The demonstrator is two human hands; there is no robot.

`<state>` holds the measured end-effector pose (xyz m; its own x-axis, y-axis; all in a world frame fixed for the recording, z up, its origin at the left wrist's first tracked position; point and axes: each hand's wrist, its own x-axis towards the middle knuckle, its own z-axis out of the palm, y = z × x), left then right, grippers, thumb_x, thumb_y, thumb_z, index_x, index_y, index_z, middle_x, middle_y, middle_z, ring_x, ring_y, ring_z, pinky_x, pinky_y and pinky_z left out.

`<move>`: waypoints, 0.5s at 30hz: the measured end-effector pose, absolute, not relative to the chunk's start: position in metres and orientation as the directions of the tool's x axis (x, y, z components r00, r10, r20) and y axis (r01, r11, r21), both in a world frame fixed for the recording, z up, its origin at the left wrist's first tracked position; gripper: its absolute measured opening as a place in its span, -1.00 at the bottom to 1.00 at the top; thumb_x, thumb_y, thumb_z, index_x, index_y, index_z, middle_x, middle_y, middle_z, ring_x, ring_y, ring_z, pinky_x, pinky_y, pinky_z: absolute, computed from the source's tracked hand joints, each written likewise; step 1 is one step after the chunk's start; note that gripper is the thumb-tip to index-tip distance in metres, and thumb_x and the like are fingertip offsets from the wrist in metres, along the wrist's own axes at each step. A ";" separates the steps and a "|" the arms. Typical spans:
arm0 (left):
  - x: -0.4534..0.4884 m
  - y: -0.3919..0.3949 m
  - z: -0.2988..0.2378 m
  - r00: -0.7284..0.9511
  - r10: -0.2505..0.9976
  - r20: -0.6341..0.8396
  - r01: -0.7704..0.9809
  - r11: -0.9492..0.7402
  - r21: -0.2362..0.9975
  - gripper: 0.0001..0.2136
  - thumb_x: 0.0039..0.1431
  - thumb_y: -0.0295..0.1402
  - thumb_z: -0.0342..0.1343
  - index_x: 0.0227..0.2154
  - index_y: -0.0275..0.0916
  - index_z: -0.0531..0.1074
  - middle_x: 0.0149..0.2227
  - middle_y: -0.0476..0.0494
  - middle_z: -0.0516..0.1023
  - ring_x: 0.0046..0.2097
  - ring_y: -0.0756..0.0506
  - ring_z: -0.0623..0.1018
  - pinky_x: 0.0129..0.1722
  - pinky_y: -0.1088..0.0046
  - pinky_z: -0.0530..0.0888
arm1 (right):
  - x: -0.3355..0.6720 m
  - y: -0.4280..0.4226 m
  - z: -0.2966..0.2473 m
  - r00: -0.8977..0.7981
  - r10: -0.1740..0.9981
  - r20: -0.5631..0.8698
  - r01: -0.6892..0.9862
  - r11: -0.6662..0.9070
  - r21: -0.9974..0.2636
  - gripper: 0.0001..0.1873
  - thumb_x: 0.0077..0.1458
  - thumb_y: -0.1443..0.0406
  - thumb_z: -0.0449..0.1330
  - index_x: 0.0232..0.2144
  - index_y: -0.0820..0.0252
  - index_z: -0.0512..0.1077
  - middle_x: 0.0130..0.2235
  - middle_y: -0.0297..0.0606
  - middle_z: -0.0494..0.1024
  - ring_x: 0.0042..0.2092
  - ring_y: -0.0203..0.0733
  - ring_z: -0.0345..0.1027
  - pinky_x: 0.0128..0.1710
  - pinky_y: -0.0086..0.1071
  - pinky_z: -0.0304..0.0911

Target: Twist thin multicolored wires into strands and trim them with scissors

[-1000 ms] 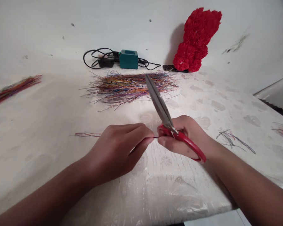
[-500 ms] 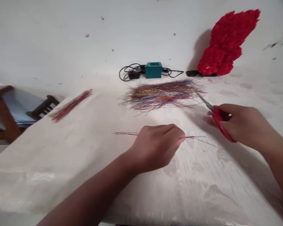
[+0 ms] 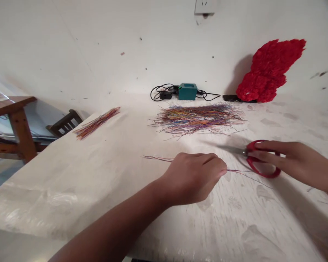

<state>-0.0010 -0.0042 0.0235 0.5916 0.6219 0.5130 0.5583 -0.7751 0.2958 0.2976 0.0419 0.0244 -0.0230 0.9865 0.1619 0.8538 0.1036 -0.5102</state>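
Observation:
My left hand (image 3: 195,178) is closed in a pinch around a few thin coloured wires (image 3: 158,159). The wires stick out to the left of the fist and spread in loose ends to its right. In my right hand (image 3: 297,160) is a pair of scissors (image 3: 265,174) with red handles. Its fingers lie on the handle loops, and the blades, smeared by motion, point left above the wire ends. Beyond both hands lies a wide pile of multicoloured wires (image 3: 199,118). A smaller wire bundle (image 3: 98,123) lies at the table's left side.
A teal box (image 3: 187,92) with black cables (image 3: 164,92) stands by the wall. To its right, a red ruffled object (image 3: 270,72) leans there beside a black item (image 3: 231,98). A dark chair (image 3: 65,123) and a wooden table (image 3: 22,134) stand past the left edge.
My right hand has brought the scissors down and nearer, away from the wire pile, with the blades swung to point left. My left hand keeps its wires. The camera view has tilted up and left.

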 end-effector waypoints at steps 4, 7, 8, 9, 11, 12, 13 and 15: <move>-0.001 -0.005 0.027 0.537 0.609 0.585 0.490 -0.789 0.372 -0.86 0.31 -0.44 -0.02 -0.34 -0.26 0.41 -0.43 0.05 0.50 -0.43 0.08 0.41 -0.44 0.54 0.31 | 0.282 0.042 0.032 0.209 0.954 0.216 0.832 -0.058 -0.552 -0.64 -0.08 -0.04 0.33 -0.46 0.12 0.52 -0.51 -0.28 0.53 -0.46 -0.13 0.38 -0.46 -0.32 0.18; -0.001 -0.006 0.039 0.398 0.656 0.641 0.451 -0.749 0.486 -0.90 0.26 -0.51 0.04 -0.35 -0.25 0.42 -0.47 0.08 0.49 -0.49 0.12 0.36 -0.48 0.58 0.30 | 0.270 0.038 0.033 0.162 0.913 0.374 0.774 0.118 -0.622 -0.64 0.03 0.02 0.29 -0.54 0.16 0.40 -0.55 -0.35 0.42 -0.49 -0.23 0.26 -0.46 -0.37 0.13; -0.001 -0.007 0.045 0.334 0.685 0.647 0.431 -0.722 0.542 -0.90 0.25 -0.52 0.05 -0.36 -0.24 0.42 -0.49 0.09 0.48 -0.51 0.12 0.35 -0.50 0.59 0.31 | 0.266 0.037 0.032 0.104 0.924 0.367 0.738 0.176 -0.652 -0.63 0.07 0.03 0.26 -0.56 0.17 0.37 -0.56 -0.36 0.39 -0.49 -0.25 0.24 -0.45 -0.38 0.13; -0.001 -0.008 0.053 0.266 0.718 0.643 0.393 -0.690 0.608 -0.90 0.25 -0.51 0.06 -0.37 -0.24 0.41 -0.51 0.09 0.47 -0.53 0.12 0.35 -0.52 0.60 0.32 | 0.262 0.035 0.032 0.030 0.938 0.344 0.702 0.225 -0.675 -0.62 0.10 0.04 0.24 -0.57 0.17 0.35 -0.57 -0.37 0.37 -0.49 -0.26 0.23 -0.45 -0.39 0.14; 0.001 -0.011 0.071 0.153 0.785 0.601 0.265 -0.618 0.740 -0.91 0.28 -0.45 0.06 -0.35 -0.22 0.40 -0.54 0.09 0.44 -0.57 0.12 0.36 -0.57 0.60 0.32 | 0.254 0.031 0.030 -0.140 0.953 0.270 0.610 0.298 -0.734 -0.62 0.17 0.06 0.19 -0.54 0.19 0.35 -0.55 -0.37 0.37 -0.48 -0.28 0.21 -0.44 -0.40 0.14; 0.003 -0.011 0.080 0.122 0.813 0.569 0.186 -0.582 0.792 -0.91 0.30 -0.41 0.05 -0.34 -0.21 0.39 -0.54 0.08 0.43 -0.58 0.11 0.36 -0.60 0.60 0.32 | 0.250 0.028 0.030 -0.204 0.949 0.239 0.555 0.313 -0.770 -0.63 0.19 0.07 0.17 -0.53 0.19 0.34 -0.55 -0.37 0.35 -0.49 -0.30 0.18 -0.47 -0.41 0.11; 0.005 -0.012 0.089 0.106 0.838 0.536 0.115 -0.546 0.830 -0.91 0.32 -0.37 0.04 -0.32 -0.20 0.38 -0.53 0.08 0.42 -0.59 0.11 0.35 -0.61 0.59 0.32 | 0.245 0.025 0.030 -0.255 0.945 0.204 0.499 0.309 -0.810 -0.64 0.20 0.07 0.16 -0.51 0.19 0.34 -0.55 -0.39 0.34 -0.50 -0.32 0.15 -0.50 -0.42 0.07; 0.013 -0.011 0.105 0.110 0.871 0.478 0.018 -0.483 0.876 -0.88 0.34 -0.32 0.01 -0.32 -0.20 0.35 -0.51 0.06 0.39 -0.58 0.11 0.34 -0.62 0.58 0.32 | 0.238 0.020 0.033 -0.324 0.934 0.148 0.393 0.275 -0.877 -0.65 0.21 0.08 0.15 -0.49 0.20 0.35 -0.56 -0.40 0.32 -0.52 -0.34 0.11 -0.53 -0.44 0.02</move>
<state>0.0130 -0.0114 0.1053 0.1103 0.8714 0.4780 0.0182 -0.4827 0.8756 0.2377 0.0197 0.0328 -0.3240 0.9344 0.1480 0.3931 0.2753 -0.8773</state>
